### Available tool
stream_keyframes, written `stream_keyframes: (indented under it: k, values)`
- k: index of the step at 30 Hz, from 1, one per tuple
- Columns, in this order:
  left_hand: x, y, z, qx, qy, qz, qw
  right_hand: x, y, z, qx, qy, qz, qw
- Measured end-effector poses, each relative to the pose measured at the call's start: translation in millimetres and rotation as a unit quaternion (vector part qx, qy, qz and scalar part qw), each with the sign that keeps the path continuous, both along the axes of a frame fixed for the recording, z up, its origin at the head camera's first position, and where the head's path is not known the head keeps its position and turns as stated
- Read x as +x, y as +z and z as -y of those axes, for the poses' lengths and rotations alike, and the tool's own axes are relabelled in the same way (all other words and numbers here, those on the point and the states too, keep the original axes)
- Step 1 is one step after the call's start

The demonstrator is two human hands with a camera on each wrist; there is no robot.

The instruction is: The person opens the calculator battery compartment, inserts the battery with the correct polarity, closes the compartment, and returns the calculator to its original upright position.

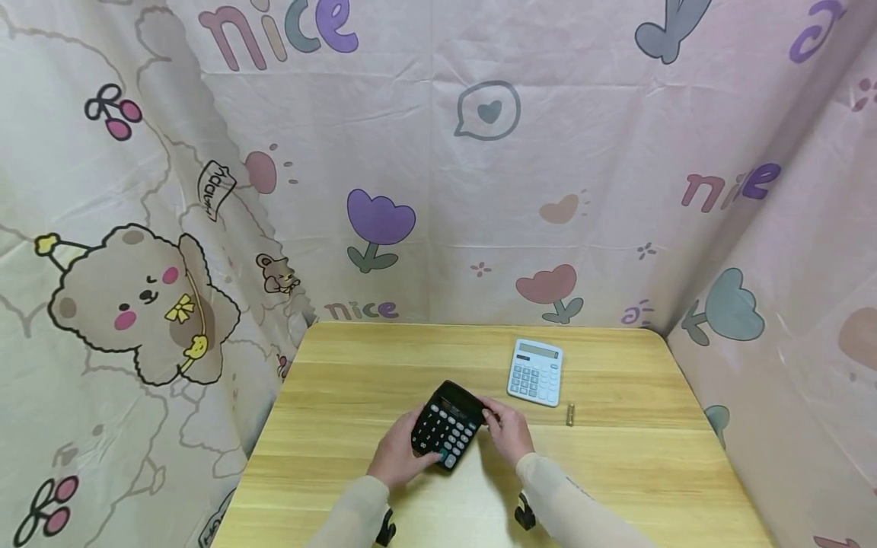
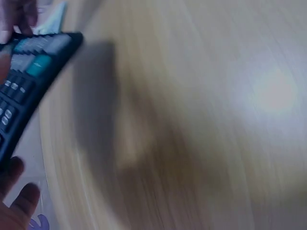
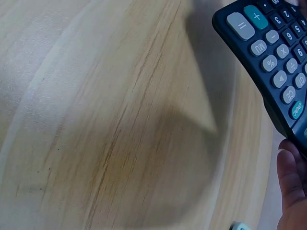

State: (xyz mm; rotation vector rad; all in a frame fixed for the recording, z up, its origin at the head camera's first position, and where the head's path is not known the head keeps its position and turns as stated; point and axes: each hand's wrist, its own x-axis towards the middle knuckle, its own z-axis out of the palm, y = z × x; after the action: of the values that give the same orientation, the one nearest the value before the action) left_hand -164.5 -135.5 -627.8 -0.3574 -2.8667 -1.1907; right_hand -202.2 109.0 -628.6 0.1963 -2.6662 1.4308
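Observation:
A black calculator (image 1: 448,426) with grey and green keys is held tilted above the table between both hands. My left hand (image 1: 400,450) grips its lower left side, the thumb lying over the bottom keys. At the upper right corner, the fingers of my right hand (image 1: 508,431) pinch the edge. The right wrist view shows the calculator (image 3: 280,57) key side up, with my right hand (image 3: 291,184) at its end. In the left wrist view, the calculator (image 2: 29,76) is blurred and partly cut off.
A light blue calculator (image 1: 536,373) lies face up at the back right of the wooden table (image 1: 329,426). Near its lower right corner is a small gold-coloured cylinder, seemingly a battery (image 1: 570,415). A printed cloth (image 1: 438,167) hangs behind and along the sides.

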Motion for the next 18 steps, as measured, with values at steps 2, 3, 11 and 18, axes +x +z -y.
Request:
stream_keyframes:
  k: [2, 3, 11, 18]
  values:
    - [0.3, -1.8, 2.9, -0.050, -0.026, -0.026, 0.9981, -0.2, 0.7, 0, 0.000, 0.000, 0.004, 1.0000]
    - [0.2, -2.7, 4.2, -0.077, -0.036, -0.040, 0.9956, -0.1, 1.0, 0, -0.001, 0.000, 0.008, 1.0000]
    - [-0.8, -10.4, 11.2, -0.190, -0.086, -0.137, 0.9684, -0.4, 3.9, 1, -0.021, 0.013, 0.035, 0.9991]
    - [-1.3, -12.0, 13.9, -0.217, -0.075, -0.177, 0.9573, -2.8, 3.3, 3, -0.008, 0.022, 0.046, 0.9987]
